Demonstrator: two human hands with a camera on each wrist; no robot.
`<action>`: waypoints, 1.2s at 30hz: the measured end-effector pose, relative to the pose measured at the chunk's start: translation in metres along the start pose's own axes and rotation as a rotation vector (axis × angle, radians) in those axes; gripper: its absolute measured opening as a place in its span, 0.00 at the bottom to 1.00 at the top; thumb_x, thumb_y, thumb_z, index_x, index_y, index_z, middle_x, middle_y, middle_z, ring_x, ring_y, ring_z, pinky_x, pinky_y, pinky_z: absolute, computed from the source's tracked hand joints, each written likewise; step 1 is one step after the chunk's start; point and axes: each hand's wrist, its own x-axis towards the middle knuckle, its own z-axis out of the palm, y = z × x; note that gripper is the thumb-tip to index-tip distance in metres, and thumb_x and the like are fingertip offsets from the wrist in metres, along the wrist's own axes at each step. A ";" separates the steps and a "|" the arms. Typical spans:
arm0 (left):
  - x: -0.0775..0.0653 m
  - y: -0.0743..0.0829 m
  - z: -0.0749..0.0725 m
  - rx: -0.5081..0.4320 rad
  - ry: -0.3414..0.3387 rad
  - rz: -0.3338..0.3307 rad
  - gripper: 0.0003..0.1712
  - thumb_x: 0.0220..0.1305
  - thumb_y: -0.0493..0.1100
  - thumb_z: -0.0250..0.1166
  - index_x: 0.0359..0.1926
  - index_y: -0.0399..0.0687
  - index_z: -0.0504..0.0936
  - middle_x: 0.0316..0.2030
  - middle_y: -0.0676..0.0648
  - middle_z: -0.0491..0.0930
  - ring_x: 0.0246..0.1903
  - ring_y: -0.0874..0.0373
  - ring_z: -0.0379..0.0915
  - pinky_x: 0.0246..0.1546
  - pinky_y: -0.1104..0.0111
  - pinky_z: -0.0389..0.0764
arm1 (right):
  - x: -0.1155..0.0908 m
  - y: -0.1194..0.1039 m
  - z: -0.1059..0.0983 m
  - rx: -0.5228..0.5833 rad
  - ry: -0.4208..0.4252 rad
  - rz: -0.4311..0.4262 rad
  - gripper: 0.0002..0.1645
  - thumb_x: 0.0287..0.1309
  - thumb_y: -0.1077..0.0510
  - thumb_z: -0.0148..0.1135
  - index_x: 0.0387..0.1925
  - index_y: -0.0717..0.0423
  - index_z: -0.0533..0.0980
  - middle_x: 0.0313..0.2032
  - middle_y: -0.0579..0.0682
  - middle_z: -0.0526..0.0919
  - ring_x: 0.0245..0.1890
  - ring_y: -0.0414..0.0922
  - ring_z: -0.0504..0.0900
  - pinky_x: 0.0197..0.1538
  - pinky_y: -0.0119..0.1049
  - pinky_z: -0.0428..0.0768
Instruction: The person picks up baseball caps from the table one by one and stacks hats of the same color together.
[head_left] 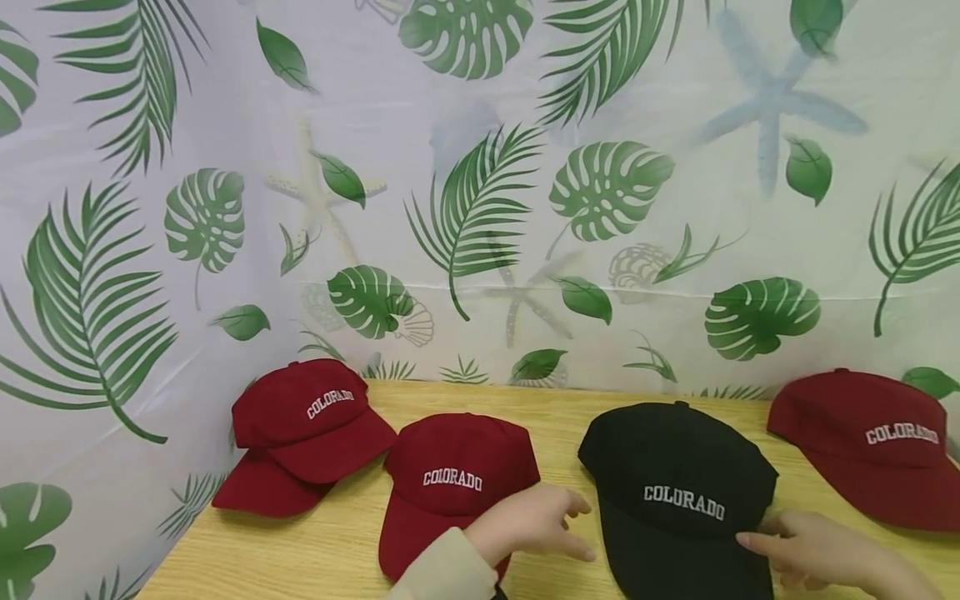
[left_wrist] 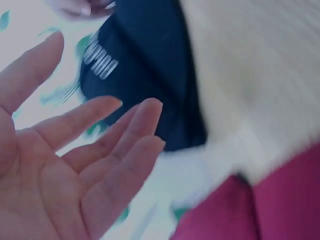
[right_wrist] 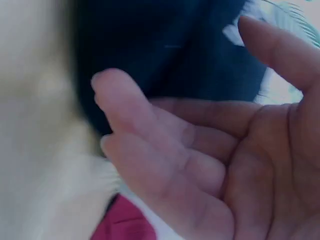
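A black cap (head_left: 678, 467) with white COLORADO lettering sits on the table, brim toward me. Left of it hovers my left hand (head_left: 536, 525), its fingers spread and relaxed with nothing between them; the left wrist view shows the bare palm (left_wrist: 45, 185) beside the cap. My right hand (head_left: 832, 550) is at the cap's right edge, its thumb tip overlapping the brim in the head view. In the right wrist view its fingers (right_wrist: 150, 155) bend loosely, apart from the thumb, with dark fabric (right_wrist: 145, 45) behind them. A red cap (head_left: 457, 458) stands partly behind my left forearm.
At the far left, two red caps (head_left: 307, 408) are stacked, the lower brim sticking out. Another red cap (head_left: 862, 433) lies at the right. All stand on a light wood-grain table (head_left: 555, 400), with a leaf-patterned curtain (head_left: 480, 333) behind and to the left.
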 end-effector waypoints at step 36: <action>-0.102 -0.080 -0.016 -0.024 0.153 -0.236 0.25 0.37 0.51 0.63 0.41 0.50 0.75 0.32 0.51 0.59 0.31 0.53 0.54 0.28 0.68 0.62 | 0.014 -0.029 0.016 -0.145 0.018 -0.266 0.13 0.54 0.55 0.41 0.30 0.62 0.66 0.23 0.48 0.70 0.21 0.38 0.68 0.20 0.31 0.65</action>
